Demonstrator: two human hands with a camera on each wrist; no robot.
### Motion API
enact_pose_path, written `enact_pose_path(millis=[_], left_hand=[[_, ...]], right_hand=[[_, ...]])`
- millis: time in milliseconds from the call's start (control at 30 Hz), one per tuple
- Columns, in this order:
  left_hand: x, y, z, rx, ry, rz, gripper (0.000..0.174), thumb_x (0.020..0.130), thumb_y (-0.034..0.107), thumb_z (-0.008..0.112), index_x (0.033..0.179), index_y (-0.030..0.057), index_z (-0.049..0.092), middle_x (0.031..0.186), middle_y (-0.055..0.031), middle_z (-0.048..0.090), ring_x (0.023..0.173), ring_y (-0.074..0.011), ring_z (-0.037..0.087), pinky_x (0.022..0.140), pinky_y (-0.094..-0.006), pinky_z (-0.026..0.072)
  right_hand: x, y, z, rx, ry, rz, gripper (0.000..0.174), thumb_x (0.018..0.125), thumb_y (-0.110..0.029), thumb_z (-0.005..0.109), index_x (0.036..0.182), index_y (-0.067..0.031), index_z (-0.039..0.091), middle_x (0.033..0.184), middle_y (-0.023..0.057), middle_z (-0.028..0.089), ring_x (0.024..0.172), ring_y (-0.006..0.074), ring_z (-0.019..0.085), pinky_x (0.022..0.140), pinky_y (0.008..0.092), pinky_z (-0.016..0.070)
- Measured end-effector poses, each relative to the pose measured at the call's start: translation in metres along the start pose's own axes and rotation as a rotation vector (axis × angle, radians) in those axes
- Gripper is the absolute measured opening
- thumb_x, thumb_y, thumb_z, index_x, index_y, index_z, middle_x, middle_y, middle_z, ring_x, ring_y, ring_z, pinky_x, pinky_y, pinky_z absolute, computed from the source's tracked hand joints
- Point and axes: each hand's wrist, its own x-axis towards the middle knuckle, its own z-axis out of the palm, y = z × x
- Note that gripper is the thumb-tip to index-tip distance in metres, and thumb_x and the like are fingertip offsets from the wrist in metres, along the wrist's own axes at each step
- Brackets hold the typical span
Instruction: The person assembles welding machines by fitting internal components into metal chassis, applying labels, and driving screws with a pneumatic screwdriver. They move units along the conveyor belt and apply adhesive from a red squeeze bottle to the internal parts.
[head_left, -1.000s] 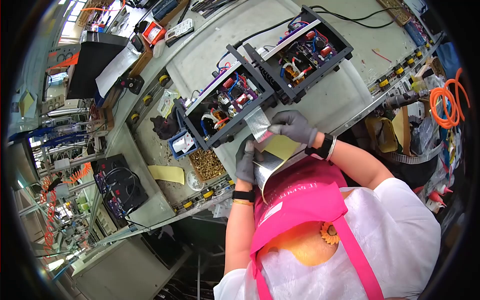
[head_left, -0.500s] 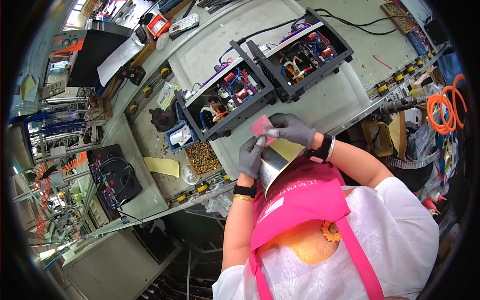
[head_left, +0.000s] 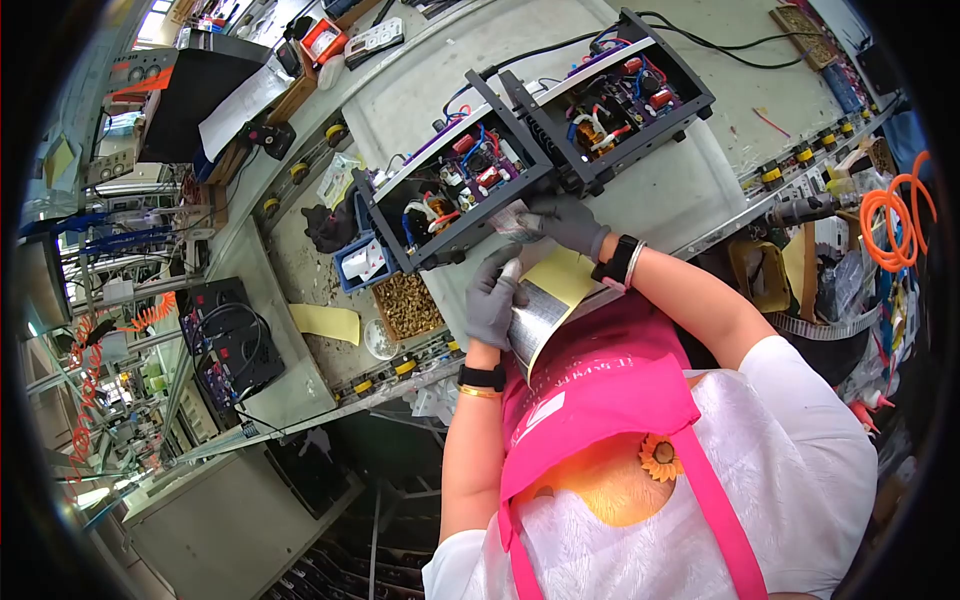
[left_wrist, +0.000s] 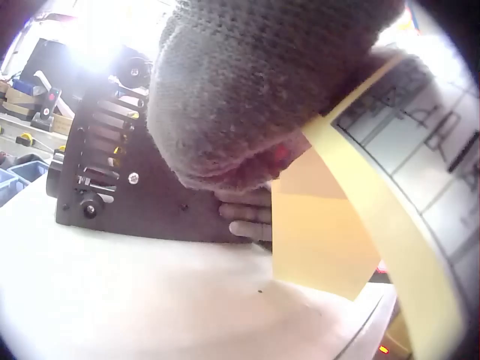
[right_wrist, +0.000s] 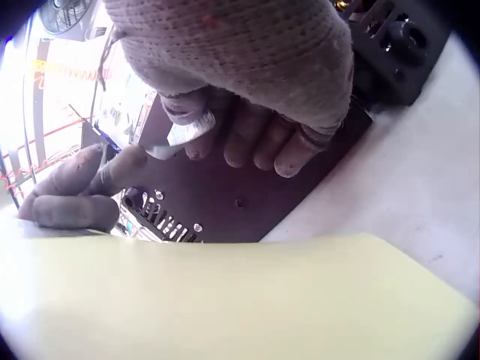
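Observation:
My left hand [head_left: 492,300], in a grey glove, grips a curved sheet of silver labels [head_left: 537,322] with a yellow backing [right_wrist: 240,292]. My right hand [head_left: 572,226], also gloved, pinches one peeled silver label [head_left: 510,218] by its end. In the right wrist view this label [right_wrist: 191,132] curls between thumb and finger, close in front of a dark panel. That panel is the side of an open black equipment case [head_left: 470,230], filled with circuit boards and wires. The left fingertips lie near the same case, over the sheet's edge.
A second open case [head_left: 655,135] stands right of the first. Left of them are a blue bin [head_left: 362,264], a box of small brass-coloured parts [head_left: 408,306] and a loose yellow sheet [head_left: 327,323]. A black cable [head_left: 720,45] runs behind. An orange coiled hose [head_left: 893,225] hangs at right.
The label, which showed its pink underside half a second ago, now shows silver. My right hand has carried it forward to the case's side, while the left keeps the sheet near the apron.

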Motion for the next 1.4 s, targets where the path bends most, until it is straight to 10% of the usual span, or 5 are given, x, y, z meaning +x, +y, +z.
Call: enact_pose_path(millis=[600, 1000, 1167, 1400], left_hand=[[0.012, 0.003, -0.003, 0.001, 0.024, 0.073, 0.03, 0.09, 0.022, 0.059, 0.112, 0.0013, 0.061, 0.069, -0.0004, 0.058, 0.05, -0.0047, 0.048, 0.048, -0.0195, 0.0397], [0.031, 0.005, -0.006, -0.024, -0.028, 0.057, 0.038, 0.087, 0.016, 0.062, 0.123, 0.0045, 0.056, 0.078, -0.0016, 0.06, 0.052, -0.0044, 0.049, 0.048, -0.0187, 0.0405], [0.033, 0.006, -0.007, 0.037, -0.015, 0.03, 0.039, 0.087, 0.015, 0.062, 0.124, 0.0055, 0.055, 0.085, -0.0023, 0.062, 0.053, -0.0052, 0.049, 0.05, -0.0195, 0.0431], [0.003, 0.023, -0.023, 0.177, -0.167, -0.059, 0.035, 0.088, 0.019, 0.057, 0.119, 0.0026, 0.058, 0.06, 0.0021, 0.052, 0.05, -0.0047, 0.047, 0.047, -0.0186, 0.0358]], right_hand=[[0.004, 0.009, 0.005, 0.031, 0.049, -0.036, 0.034, 0.086, -0.039, 0.061, 0.103, -0.0097, 0.068, 0.084, 0.0081, 0.069, 0.077, 0.0116, 0.061, 0.072, 0.0288, 0.0467], [0.003, -0.006, 0.009, -0.066, 0.182, -0.079, 0.038, 0.084, -0.04, 0.062, 0.101, -0.0075, 0.068, 0.089, 0.0137, 0.068, 0.079, 0.0237, 0.064, 0.074, 0.0322, 0.0478], [0.002, -0.028, 0.002, -0.274, 0.132, 0.173, 0.04, 0.081, -0.041, 0.064, 0.094, -0.0031, 0.067, 0.087, 0.0157, 0.067, 0.081, 0.0279, 0.064, 0.073, 0.0339, 0.0484], [-0.019, -0.028, -0.012, -0.044, -0.025, -0.042, 0.021, 0.08, -0.024, 0.064, 0.09, -0.0052, 0.07, 0.089, 0.0097, 0.069, 0.078, 0.0213, 0.064, 0.073, 0.0317, 0.049]])
